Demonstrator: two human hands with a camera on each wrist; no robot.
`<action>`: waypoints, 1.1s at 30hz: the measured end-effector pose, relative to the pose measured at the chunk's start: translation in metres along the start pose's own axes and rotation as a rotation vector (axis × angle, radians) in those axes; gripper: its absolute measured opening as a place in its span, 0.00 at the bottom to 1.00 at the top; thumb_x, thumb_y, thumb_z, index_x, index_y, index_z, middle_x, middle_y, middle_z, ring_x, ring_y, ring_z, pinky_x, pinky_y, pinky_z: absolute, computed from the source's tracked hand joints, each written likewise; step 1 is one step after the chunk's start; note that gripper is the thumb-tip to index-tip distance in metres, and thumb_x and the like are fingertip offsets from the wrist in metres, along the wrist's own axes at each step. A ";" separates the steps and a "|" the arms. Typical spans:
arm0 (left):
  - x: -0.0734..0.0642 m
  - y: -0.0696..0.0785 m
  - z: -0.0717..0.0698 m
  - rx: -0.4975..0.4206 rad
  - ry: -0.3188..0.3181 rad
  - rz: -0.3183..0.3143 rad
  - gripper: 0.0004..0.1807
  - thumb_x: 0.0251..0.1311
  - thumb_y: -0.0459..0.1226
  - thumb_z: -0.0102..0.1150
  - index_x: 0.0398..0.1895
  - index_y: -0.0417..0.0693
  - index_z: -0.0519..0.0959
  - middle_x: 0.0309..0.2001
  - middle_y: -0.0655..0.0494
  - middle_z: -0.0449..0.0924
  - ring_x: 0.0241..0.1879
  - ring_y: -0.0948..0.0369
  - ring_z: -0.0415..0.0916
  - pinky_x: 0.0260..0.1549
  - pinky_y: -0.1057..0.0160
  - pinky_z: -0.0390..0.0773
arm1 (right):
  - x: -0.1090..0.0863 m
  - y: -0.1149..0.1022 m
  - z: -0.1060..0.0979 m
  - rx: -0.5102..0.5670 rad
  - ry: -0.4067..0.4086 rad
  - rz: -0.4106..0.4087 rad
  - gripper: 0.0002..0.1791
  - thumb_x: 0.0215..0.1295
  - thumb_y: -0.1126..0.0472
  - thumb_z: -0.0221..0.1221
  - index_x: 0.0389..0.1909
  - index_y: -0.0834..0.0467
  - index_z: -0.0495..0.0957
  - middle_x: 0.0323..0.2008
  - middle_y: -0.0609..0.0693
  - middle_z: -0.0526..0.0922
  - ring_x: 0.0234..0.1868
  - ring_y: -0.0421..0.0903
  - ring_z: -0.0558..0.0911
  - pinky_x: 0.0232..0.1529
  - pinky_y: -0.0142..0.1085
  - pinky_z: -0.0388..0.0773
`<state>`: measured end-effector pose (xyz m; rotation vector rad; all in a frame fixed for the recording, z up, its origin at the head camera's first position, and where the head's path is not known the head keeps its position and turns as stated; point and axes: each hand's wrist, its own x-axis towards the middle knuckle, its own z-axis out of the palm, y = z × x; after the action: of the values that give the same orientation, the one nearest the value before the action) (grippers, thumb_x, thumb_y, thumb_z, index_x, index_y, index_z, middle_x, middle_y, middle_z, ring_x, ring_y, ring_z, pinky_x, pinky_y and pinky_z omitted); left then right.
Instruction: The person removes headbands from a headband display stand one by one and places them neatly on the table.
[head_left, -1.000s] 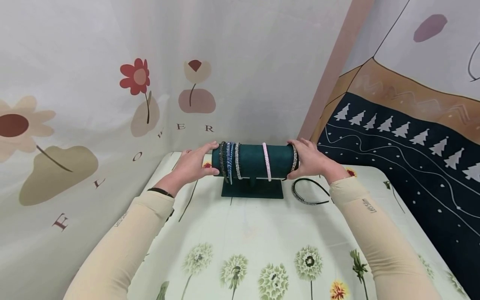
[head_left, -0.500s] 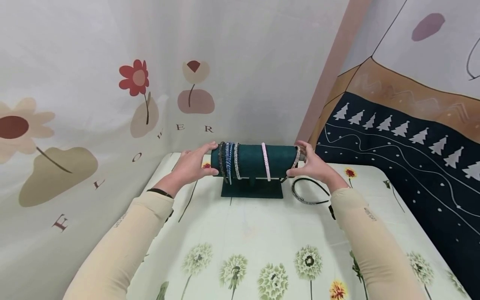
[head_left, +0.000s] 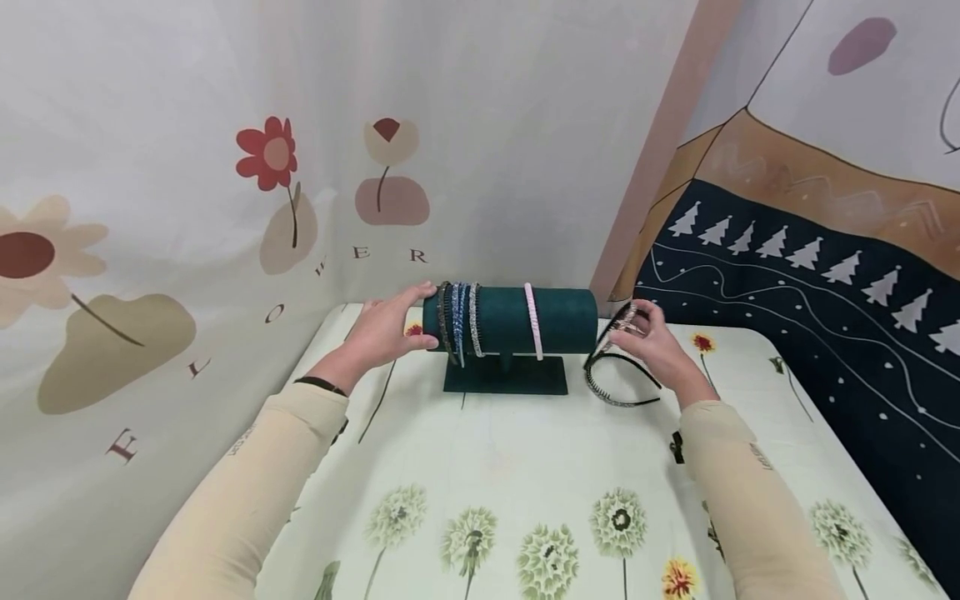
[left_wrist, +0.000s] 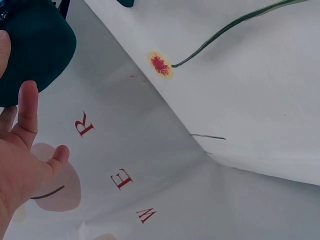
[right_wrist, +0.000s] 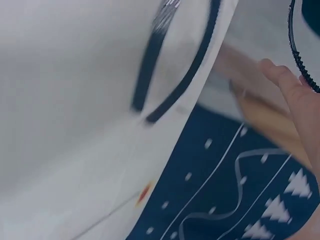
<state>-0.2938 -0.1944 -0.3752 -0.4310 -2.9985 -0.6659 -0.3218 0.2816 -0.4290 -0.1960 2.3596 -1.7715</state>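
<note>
A dark green velvet headband stand (head_left: pixel 501 321), a padded roll on a flat base, stands on the table. My left hand (head_left: pixel 378 329) grips the roll's left end with fingers and thumb spread around it; in the left wrist view, fingertips lie against the green end. Just off the roll's right end, my right hand (head_left: pixel 660 346) pinches a black, sparkly headband (head_left: pixel 604 337) with small teeth. Part of this headband (right_wrist: pixel 295 45) also shows in the right wrist view. On the roll's left part sit several headbands, brown, blue and silver (head_left: pixel 474 321); a pink headband (head_left: pixel 533 321) sits right of centre.
Another black toothed headband (head_left: pixel 618 403) lies on the table right of the stand's base, below my right hand. The flower-print tablecloth (head_left: pixel 510 458) covers the table. A pale printed curtain (head_left: pixel 495 167) hangs close behind, and a dark blue printed cloth (head_left: pixel 810 350) at the right.
My right hand has drawn the sparkly headband off the roll's right end and moved it right, tilting it. My left hand has stayed at the left end.
</note>
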 end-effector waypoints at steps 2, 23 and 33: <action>0.000 0.000 0.000 0.000 0.002 0.001 0.53 0.62 0.51 0.77 0.86 0.59 0.57 0.88 0.56 0.53 0.80 0.44 0.65 0.82 0.31 0.48 | -0.007 0.005 -0.015 -0.012 0.022 -0.014 0.53 0.79 0.50 0.61 0.86 0.50 0.32 0.87 0.63 0.45 0.84 0.54 0.60 0.81 0.50 0.67; 0.001 0.000 -0.001 0.010 0.007 0.001 0.53 0.62 0.51 0.77 0.86 0.58 0.56 0.87 0.55 0.55 0.77 0.43 0.70 0.82 0.30 0.49 | -0.055 0.022 -0.107 -1.329 -0.133 -0.100 0.62 0.37 0.58 0.87 0.75 0.66 0.65 0.71 0.77 0.70 0.67 0.79 0.72 0.66 0.78 0.67; 0.001 0.001 0.000 -0.006 0.005 -0.004 0.53 0.62 0.51 0.77 0.86 0.59 0.56 0.87 0.55 0.56 0.79 0.43 0.68 0.82 0.31 0.48 | -0.029 0.031 -0.084 -1.319 -0.197 -0.069 0.60 0.34 0.63 0.86 0.73 0.65 0.69 0.71 0.73 0.72 0.68 0.76 0.73 0.65 0.81 0.65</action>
<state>-0.2941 -0.1936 -0.3748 -0.4230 -2.9948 -0.6758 -0.3120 0.3750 -0.4340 -0.5611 2.9164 0.0620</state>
